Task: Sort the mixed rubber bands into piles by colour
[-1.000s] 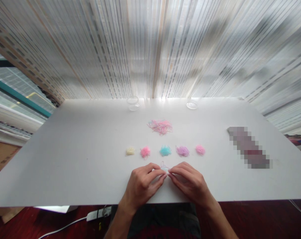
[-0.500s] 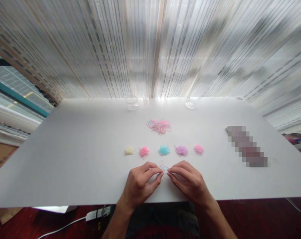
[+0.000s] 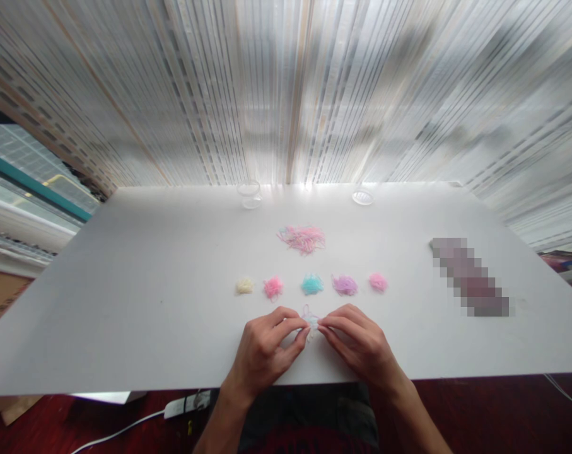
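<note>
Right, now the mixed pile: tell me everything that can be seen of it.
The mixed pile is a loose heap of thin strands, mostly pink, with pale blue at its left end. They look soft, perhaps rubbery; whether they are closed loops I cannot tell. Wider than deep, it lies on the table, beyond the five smaller piles. Only the table touches it.

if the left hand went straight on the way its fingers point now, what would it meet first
Likely the small pale bands at its fingers, then the right hand; depth there is unclear.
</note>
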`<state>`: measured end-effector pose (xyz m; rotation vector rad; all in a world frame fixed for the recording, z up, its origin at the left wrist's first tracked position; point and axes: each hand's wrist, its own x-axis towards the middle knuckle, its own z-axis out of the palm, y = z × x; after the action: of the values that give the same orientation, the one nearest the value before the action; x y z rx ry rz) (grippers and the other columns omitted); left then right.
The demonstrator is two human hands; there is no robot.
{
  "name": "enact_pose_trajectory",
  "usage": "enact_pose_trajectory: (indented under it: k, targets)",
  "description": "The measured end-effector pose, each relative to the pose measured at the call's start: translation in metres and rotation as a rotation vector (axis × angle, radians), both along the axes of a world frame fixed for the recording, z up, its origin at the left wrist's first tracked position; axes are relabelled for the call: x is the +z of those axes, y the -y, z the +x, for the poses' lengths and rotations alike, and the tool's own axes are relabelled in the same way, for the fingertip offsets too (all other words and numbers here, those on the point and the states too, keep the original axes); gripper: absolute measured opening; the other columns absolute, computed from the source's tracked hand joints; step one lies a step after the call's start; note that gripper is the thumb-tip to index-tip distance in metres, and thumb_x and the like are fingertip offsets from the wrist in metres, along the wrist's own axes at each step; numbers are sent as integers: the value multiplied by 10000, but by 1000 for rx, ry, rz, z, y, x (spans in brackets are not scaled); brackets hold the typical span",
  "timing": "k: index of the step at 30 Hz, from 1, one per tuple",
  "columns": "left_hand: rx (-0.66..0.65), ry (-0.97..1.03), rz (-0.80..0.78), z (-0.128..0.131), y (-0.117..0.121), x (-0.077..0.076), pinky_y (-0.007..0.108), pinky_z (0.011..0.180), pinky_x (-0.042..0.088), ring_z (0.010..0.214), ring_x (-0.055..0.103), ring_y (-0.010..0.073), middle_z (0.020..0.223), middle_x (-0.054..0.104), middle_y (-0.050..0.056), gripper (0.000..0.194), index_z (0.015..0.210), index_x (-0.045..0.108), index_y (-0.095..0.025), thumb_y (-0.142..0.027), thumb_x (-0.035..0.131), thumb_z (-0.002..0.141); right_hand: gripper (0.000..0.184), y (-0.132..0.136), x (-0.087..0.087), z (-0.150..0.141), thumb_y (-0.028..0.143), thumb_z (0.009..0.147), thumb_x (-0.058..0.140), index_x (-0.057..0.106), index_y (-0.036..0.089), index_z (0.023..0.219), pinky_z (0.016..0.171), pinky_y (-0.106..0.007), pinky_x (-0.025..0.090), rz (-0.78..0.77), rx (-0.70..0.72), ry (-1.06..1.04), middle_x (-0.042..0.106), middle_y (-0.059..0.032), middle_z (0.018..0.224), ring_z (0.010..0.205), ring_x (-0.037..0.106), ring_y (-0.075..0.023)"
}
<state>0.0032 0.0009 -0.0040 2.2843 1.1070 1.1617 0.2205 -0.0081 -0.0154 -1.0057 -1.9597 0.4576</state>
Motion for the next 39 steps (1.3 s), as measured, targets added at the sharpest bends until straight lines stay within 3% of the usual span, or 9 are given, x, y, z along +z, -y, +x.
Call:
enact_pose_trajectory:
  k: [22, 24, 28, 39]
  targets:
    - [-2, -30, -42, 0, 0, 2, 230, 664, 580, 740, 719, 147, 879, 744, 37, 87, 952, 719, -196, -182, 642, 991, 154, 0, 6, -1, 142, 1026, 585, 719, 217, 1031, 701, -331, 559, -30, -16, 28, 729, -53, 862, 774, 656, -194]
    - [-4, -36, -48, -1, 0, 2, 230, 661, 589, 769, 730, 154, 921, 753, 43, 62, 1010, 721, -195, -198, 667, 980, 148, 0, 5, -2, 134, 1020, 592, 715, 215, 1034, 704, -329, 558, -26, -11, 26, 729, -53, 868, 781, 656, -194]
    - [-40, -59, -46, -1, 0, 1, 243, 707, 611, 855, 754, 172, 1022, 774, 60, 204, 1181, 704, -199, -226, 690, 980, 147, 0, 4, -2, 113, 1018, 596, 705, 208, 1049, 724, -335, 554, -35, 4, 38, 727, -53, 885, 806, 645, -193]
    - [-44, -32, -17, -1, 0, -1, 244, 705, 594, 774, 735, 150, 920, 771, 45, 100, 1050, 726, -196, -169, 640, 1005, 138, 1, 3, -1, 136, 1011, 616, 715, 219, 1060, 722, -342, 563, -37, 16, 47, 735, -54, 886, 803, 656, -198]
